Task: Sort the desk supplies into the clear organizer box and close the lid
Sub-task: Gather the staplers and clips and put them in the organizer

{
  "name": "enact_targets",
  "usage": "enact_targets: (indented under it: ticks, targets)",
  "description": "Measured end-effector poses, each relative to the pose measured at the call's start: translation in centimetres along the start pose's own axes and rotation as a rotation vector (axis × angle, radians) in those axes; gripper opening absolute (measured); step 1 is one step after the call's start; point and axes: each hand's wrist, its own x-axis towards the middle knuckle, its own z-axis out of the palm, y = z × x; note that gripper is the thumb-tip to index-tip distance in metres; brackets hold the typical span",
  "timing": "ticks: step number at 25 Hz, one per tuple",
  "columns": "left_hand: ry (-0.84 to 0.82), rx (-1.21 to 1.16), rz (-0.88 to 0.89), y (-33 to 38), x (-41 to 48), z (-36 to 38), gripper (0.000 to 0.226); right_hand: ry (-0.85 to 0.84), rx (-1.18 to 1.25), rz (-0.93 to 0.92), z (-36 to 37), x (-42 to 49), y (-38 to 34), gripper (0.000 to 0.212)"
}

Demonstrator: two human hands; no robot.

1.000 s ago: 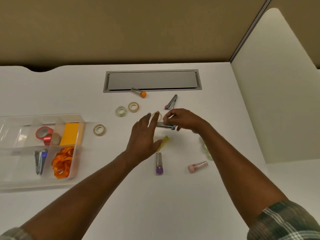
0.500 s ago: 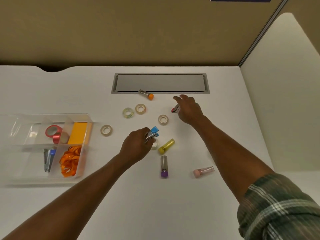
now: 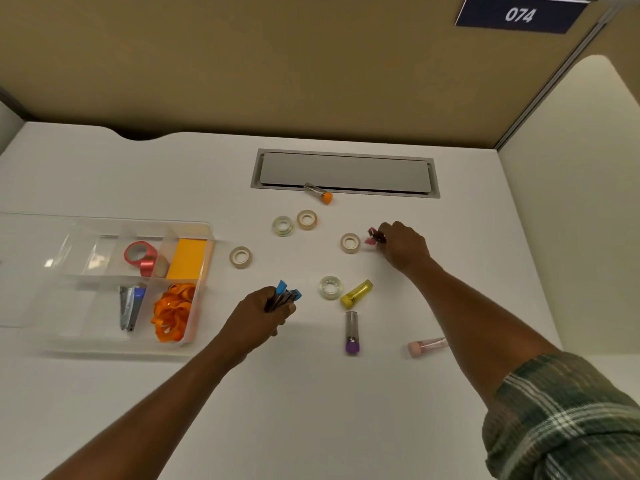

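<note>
The clear organizer box (image 3: 104, 344) lies open at the left, holding red tape (image 3: 140, 256), orange notes (image 3: 188, 258), a dark-blue stapler (image 3: 131, 306) and orange ribbon (image 3: 173, 311). My left hand (image 3: 259, 317) is closed around a light-blue stapler (image 3: 287, 294), right of the box. My right hand (image 3: 403, 245) grips a pink stapler (image 3: 373, 236) further back. Loose on the desk lie several tape rolls (image 3: 350, 242) and small tubes capped yellow (image 3: 356, 292), purple (image 3: 352, 332), pink (image 3: 426, 346) and orange (image 3: 318, 193).
A grey cable hatch (image 3: 346, 173) is set into the white desk (image 3: 311, 410) at the back. A tan partition wall rises behind the desk, and a pale divider panel (image 3: 581, 220) bounds the right side. The box lid extends off the left edge.
My left hand took the light-blue stapler and drew it left toward the box. My right hand reached back to the pink stapler and closed on it.
</note>
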Motion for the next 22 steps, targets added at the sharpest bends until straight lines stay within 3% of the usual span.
enact_targets:
  ticks: [4, 7, 10, 15, 18, 22]
  targets:
    - [-0.010, -0.172, -0.027, -2.1, -0.7, -2.0, 0.013, 0.102, 0.816, 0.272, -1.2, -2.7, -2.6, 0.029]
    - [0.007, -0.317, -0.072, -2.7, -1.5, -3.9, 0.015, -0.158, 1.469, 0.287, -3.0, -5.9, -6.8, 0.033]
    - [0.036, -0.473, -0.104, -3.0, -2.3, -6.2, 0.019, -0.342, 1.831, 0.274, -4.0, -8.4, -11.8, 0.036]
    - [0.068, -0.725, -0.151, -4.1, -3.4, -11.8, 0.039, -0.425, 1.815, 0.338, -3.7, -10.8, -22.1, 0.034]
    - [0.092, -0.822, -0.115, -6.3, -3.8, -15.6, 0.029, -0.452, 1.752, 0.334, -2.6, -11.8, -28.7, 0.031]
    - [0.312, -0.466, -0.087, -10.1, -3.3, -20.1, 0.037, -0.474, 1.493, 0.218, -1.2, -12.3, -36.6, 0.030]
